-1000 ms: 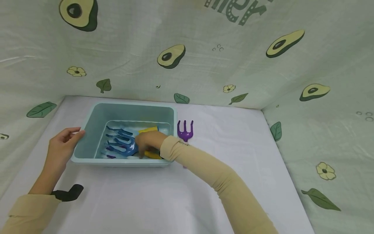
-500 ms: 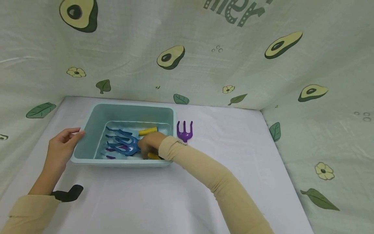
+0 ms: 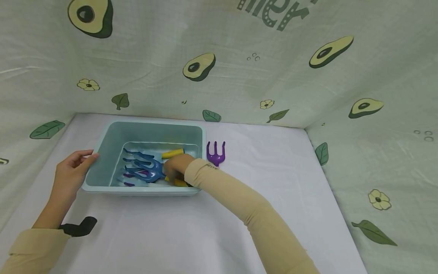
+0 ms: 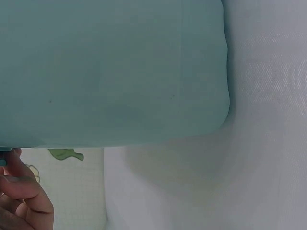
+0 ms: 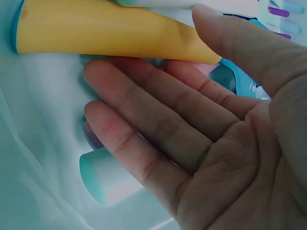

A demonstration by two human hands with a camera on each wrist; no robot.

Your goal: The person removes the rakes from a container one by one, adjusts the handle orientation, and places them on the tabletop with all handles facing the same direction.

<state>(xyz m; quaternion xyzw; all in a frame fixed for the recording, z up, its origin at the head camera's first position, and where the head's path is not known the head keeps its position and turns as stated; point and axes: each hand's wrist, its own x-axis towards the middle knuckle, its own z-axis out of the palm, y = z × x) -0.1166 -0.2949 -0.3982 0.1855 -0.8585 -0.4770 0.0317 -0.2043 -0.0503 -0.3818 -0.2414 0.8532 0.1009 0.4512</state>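
Table point(image 3: 260, 152) bears a blue-green basin point(image 3: 154, 131), its rim pinched by the left hand point(image 3: 73, 165). Inside, the right hand point(image 3: 176, 165) — fingers loosely extended, thumb apart — lies by a blue fork point(image 3: 158, 167) and a yellow handle point(image 5: 105, 28). Picking out seems underway; next probably calls for closing on that handle.

This is a screened-off workspace: avocado-print sheeting point(image 3: 239, 85) hangs around three sides of a white-covered table point(image 3: 267, 163).

Beige sleeves point(image 3: 246, 198) (dark lettering point(image 3: 212, 166) at the right cuff point(image 3: 195, 172)), angled black attachment point(image 3: 80, 227) at left wrist point(image 3: 49, 215).
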